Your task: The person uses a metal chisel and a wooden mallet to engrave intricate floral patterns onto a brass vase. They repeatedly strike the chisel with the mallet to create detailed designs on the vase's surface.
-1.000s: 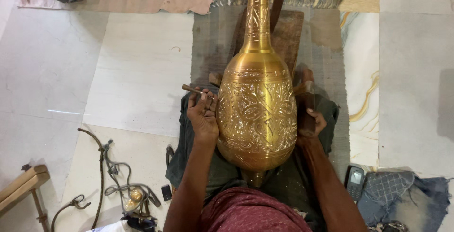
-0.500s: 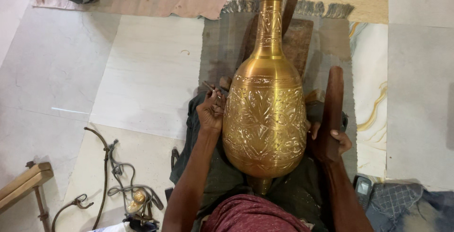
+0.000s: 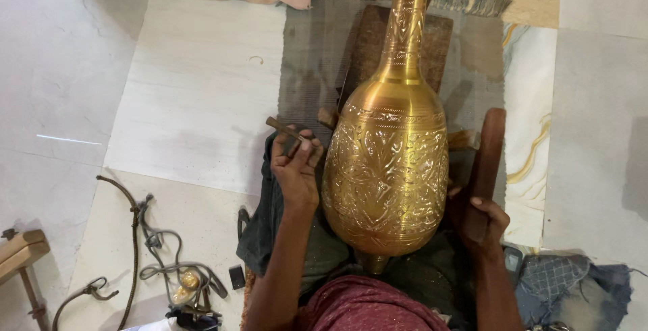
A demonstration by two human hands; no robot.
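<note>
On the person's lap, the big gold vase (image 3: 388,169) is lying, neck pointing to 12 o'clock. The left hand (image 3: 295,166) is pinching a small chisel (image 3: 283,128) at 9 o'clock. The right hand (image 3: 482,216) is now gripping a newly raised wooden mallet (image 3: 487,155) at 3 o'clock.

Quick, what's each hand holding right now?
Left hand: closed on a thin metal chisel, beside the brass vase.
Right hand: closed around a dark wooden mallet.

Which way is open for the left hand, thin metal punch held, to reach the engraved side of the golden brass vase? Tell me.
Probably yes: left hand with punch sits beside vase, nothing between them.
</note>
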